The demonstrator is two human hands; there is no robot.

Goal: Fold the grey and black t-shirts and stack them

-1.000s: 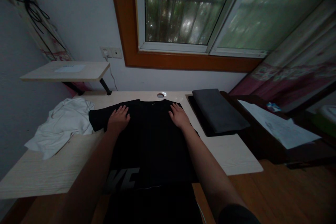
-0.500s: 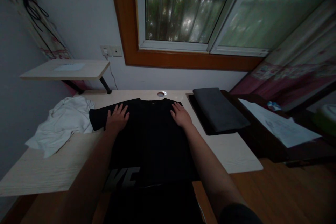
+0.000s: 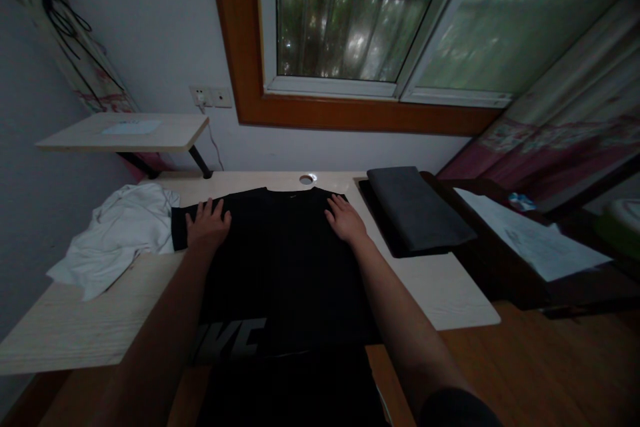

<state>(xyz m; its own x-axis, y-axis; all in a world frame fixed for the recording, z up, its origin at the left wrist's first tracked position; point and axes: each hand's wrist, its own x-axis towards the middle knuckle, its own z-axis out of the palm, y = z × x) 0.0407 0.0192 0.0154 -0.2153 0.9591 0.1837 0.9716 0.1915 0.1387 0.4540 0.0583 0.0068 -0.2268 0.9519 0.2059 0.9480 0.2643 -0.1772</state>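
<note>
A black T-shirt (image 3: 290, 260) lies spread on the pale wooden desk (image 3: 455, 293), its neckline toward the window and its lower edge near my body. Grey block lettering shows at its lower left. My left hand (image 3: 209, 225) rests flat with fingers apart on the shirt's left shoulder, close to the left sleeve. On the opposite shoulder, my right hand (image 3: 345, 219) lies flat with its fingers stretched out. The right sleeve is not visible beyond that hand. Neither hand grips the fabric.
A crumpled white cloth (image 3: 125, 233) lies left of the shirt, touching its sleeve. Behind it stands a small raised shelf (image 3: 80, 137) on black legs. To the right are a dark grey folder-like case (image 3: 420, 210) and a dark side surface with a paper sheet (image 3: 525, 233).
My left hand has slid left across the shirt toward the sleeve, and the fabric there has shifted slightly. My right hand has stayed in place.
</note>
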